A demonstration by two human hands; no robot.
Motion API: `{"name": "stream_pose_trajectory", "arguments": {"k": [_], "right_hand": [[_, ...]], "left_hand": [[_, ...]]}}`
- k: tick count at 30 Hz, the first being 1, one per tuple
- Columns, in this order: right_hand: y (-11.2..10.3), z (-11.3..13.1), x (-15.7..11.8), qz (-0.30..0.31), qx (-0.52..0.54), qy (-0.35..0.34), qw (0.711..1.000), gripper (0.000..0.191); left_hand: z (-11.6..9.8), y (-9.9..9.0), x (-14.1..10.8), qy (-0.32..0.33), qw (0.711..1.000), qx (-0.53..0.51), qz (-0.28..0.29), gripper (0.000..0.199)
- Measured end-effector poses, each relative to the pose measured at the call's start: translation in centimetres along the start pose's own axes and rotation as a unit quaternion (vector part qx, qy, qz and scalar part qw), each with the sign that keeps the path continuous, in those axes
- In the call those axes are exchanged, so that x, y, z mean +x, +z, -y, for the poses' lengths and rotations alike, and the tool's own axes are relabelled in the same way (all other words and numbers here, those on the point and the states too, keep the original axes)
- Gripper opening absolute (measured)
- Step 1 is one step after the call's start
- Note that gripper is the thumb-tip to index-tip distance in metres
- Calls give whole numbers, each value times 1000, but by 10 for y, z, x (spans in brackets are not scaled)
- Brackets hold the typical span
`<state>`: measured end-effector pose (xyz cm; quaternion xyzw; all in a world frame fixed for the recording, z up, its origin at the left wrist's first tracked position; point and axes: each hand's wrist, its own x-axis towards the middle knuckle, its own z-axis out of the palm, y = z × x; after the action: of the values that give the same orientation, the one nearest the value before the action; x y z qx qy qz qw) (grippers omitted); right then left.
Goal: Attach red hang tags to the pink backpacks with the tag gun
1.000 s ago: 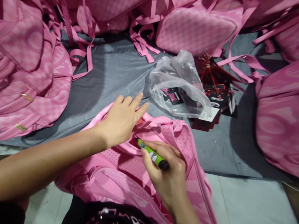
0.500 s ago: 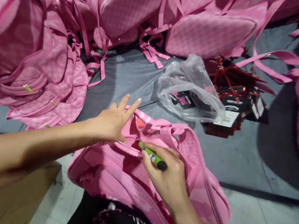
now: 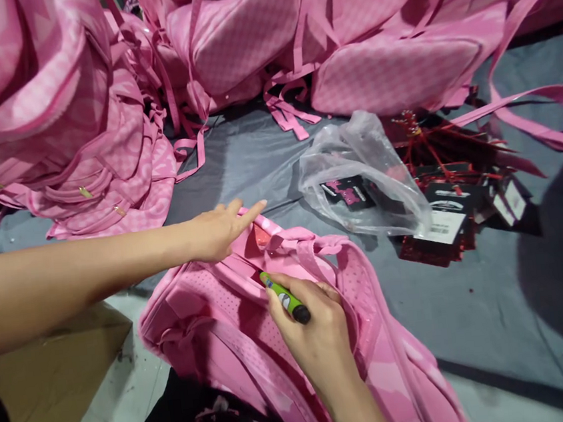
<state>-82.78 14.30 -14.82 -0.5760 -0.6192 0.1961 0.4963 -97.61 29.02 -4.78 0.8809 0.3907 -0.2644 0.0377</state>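
A pink backpack (image 3: 216,352) lies at the table's near edge, its straps and dotted mesh facing up. My right hand (image 3: 316,321) is closed around a green marker (image 3: 283,297) with a black end. The marker's front end points at the pink fabric near the bag's top; its tip is hard to make out. At the bag's top edge, my left hand (image 3: 221,232) rests with fingers stretched out, pressing on the fabric. Just right of its fingertips is a small red patch (image 3: 262,236).
Pink bags (image 3: 398,74) line the back of the grey table (image 3: 473,311), with more piled (image 3: 102,136) at the left. A clear plastic bag (image 3: 357,169) lies beside black and red tags (image 3: 445,214). A cardboard box (image 3: 67,374) stands at the lower left.
The view has shifted slightly. My left hand lies flatter, its fingers less spread and slightly lower. My right hand still holds the marker at nearly the same place.
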Motion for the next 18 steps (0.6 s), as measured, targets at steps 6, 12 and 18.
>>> {"name": "stream_pose_trajectory", "arguments": {"k": [6,12,18], "right_hand": [[2,6,7,48,46,-28,997,20],[19,4,8,16,29,-16,999,16],[20,0,5,0,28,-37,999,17]], "left_hand": [[11,6,9,22,1000,-8,-15,100],[-4,0,8,-31,999,-15,40,135],[-5,8,6,-33,999,10,-2,115]]}}
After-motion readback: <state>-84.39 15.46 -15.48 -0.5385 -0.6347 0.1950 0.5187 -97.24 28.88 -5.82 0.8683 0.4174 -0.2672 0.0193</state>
